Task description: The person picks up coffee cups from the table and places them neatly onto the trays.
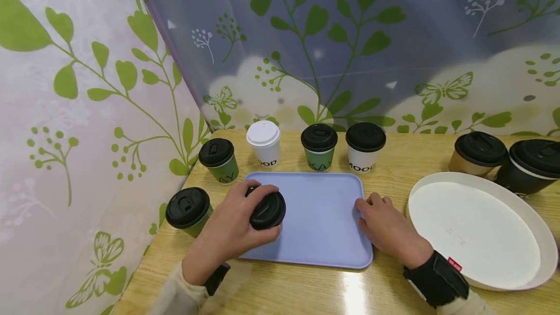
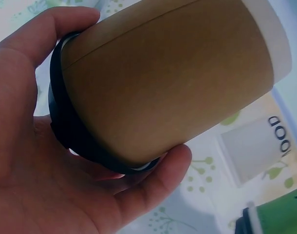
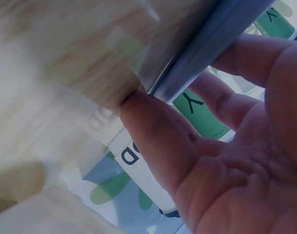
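Observation:
My left hand grips a brown paper coffee cup by its black lid, thumb and fingers spread around the lid's edge. In the head view the cup overlaps the left part of a light blue rectangular tray, and its brown body is hidden under the lid and hand. At the tray's right side, my right hand pinches the rim between thumb and fingers. The right wrist view shows that tray rim from close by, between thumb and fingers.
Behind the tray stand a white-lidded cup, a green cup and a white cup with black lid. Two green cups line the left. A round white tray lies right, with brown and black cups behind.

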The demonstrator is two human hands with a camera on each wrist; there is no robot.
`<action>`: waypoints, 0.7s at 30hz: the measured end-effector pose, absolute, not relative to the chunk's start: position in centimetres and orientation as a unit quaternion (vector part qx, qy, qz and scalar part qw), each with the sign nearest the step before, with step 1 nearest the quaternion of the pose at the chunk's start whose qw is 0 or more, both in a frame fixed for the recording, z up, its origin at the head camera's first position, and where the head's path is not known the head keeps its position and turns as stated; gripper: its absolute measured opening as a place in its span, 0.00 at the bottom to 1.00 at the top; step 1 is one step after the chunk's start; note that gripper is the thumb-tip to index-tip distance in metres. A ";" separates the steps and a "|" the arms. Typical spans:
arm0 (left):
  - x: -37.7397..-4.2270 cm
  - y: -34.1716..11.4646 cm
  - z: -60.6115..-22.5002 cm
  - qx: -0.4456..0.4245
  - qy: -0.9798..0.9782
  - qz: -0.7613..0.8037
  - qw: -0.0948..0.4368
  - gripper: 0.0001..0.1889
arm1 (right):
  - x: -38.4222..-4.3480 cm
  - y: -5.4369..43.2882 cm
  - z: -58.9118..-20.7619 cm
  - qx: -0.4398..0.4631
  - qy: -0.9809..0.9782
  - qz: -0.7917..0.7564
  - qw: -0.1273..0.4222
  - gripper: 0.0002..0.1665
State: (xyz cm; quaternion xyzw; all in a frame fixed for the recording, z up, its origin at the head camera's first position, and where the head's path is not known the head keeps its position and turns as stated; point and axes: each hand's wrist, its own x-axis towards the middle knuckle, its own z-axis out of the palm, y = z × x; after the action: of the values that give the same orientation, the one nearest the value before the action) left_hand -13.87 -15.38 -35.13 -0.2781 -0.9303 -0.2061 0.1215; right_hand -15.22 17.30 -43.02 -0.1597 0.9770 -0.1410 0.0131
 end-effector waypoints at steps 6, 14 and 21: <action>-14.1 -14.9 -33.8 -0.283 -0.930 -0.202 0.120 0.31 | -15.1 17.2 -43.0 -0.164 0.976 -0.144 0.006 0.15; -14.3 -14.1 -32.7 -0.296 -0.928 -0.197 0.110 0.31 | -15.1 17.1 -42.9 -0.165 0.976 -0.141 0.001 0.15; -14.3 -13.1 -31.7 -0.313 -0.923 -0.197 0.102 0.32 | -15.2 17.2 -43.0 -0.161 0.977 -0.137 0.008 0.15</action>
State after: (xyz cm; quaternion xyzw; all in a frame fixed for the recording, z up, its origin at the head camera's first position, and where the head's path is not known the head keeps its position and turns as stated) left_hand -14.27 -13.12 -31.66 -0.3130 -0.9234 -0.1971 0.1023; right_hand -15.19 17.22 -42.95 -0.1614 0.9772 -0.1374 0.0084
